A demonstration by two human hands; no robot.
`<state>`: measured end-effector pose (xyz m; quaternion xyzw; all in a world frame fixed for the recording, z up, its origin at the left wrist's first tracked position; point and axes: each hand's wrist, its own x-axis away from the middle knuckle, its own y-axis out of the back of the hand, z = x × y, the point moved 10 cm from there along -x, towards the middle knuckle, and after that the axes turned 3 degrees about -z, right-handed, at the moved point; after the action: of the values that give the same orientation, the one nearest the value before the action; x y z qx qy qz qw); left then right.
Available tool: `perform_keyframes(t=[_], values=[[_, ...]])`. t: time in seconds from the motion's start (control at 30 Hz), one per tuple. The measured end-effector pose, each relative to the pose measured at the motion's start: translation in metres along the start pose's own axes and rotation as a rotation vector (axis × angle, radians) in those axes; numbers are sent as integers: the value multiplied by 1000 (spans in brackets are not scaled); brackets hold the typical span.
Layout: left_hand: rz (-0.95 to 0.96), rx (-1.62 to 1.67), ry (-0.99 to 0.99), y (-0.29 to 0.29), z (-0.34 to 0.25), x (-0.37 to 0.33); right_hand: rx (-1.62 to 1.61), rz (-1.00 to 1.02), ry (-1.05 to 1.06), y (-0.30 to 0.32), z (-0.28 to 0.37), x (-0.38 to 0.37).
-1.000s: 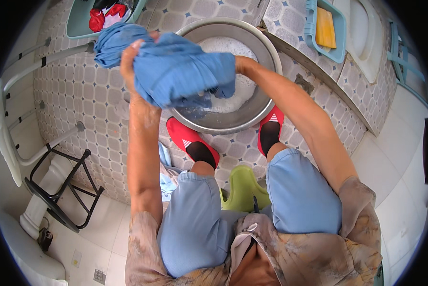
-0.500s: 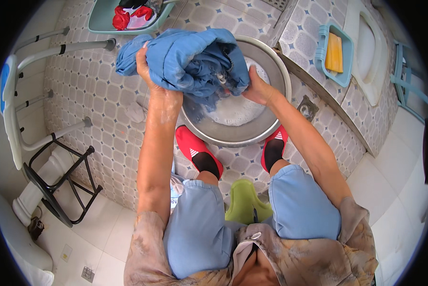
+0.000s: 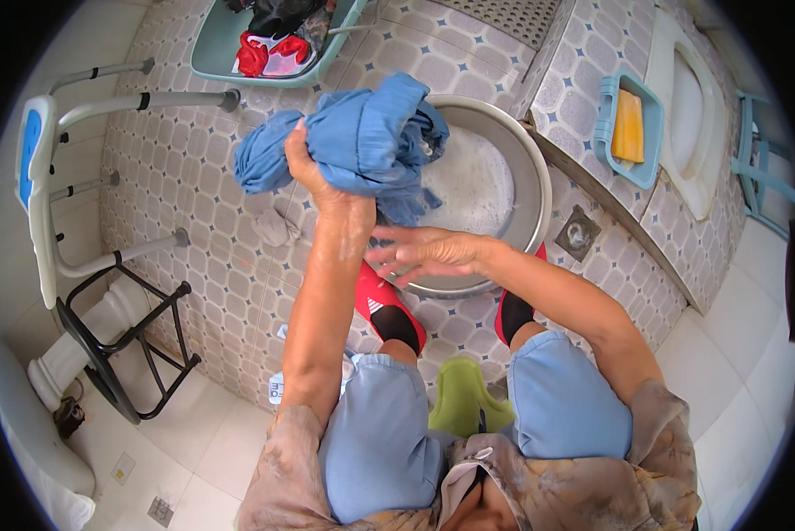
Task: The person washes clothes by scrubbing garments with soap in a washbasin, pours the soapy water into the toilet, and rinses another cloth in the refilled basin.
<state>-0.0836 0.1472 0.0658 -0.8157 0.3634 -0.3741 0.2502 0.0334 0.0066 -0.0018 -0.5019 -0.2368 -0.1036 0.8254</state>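
A bunched blue wet garment (image 3: 362,133) hangs over the left part of a round metal basin (image 3: 539,190). My left hand (image 3: 313,168) is closed round it from the near side. Part of the cloth sticks out to the left of that hand, and a lower end hangs into the basin. White suds (image 3: 473,181) float on the water. My right hand (image 3: 428,252) is off the cloth, its fingers stretched out and slightly blurred, above the basin's near rim and close to my left wrist.
Beyond the garment stands a teal tub (image 3: 318,75) of red and dark clothes. A blue basket (image 3: 654,133) with a yellow bar sits on the raised step at right, beside a squat toilet (image 3: 690,133). A shower chair (image 3: 39,195) stands left; a floor drain (image 3: 579,232) lies right of the basin.
My right hand has let go of the garment and moved left and nearer to me. The cloth, held by my left hand alone, is more bunched up. The view has shifted a little.
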Motion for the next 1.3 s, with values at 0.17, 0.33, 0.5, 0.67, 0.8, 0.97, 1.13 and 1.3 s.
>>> perform_keyframes(t=[0.17,0.33,0.5,0.67,0.8,0.97,1.13,1.3], values=[[-87,73,33,6,7,18,-624,80,534,19,72,-5],[-109,-44,-40,32,9,42,-549,-16,675,29,127,24],[455,-1091,-850,-18,1,74,-610,-277,544,60,122,29],[456,-973,409,41,107,78,-213,-548,454,80,116,47],[996,-1239,-495,-59,28,121,-105,-604,416,85,107,54],[911,-952,-161,-37,19,82,-252,-599,294,79,82,55],[510,-1778,-235,96,21,32,-382,-530,290,60,77,48],[415,-1154,-252,76,41,38,-343,-578,302,57,63,33]])
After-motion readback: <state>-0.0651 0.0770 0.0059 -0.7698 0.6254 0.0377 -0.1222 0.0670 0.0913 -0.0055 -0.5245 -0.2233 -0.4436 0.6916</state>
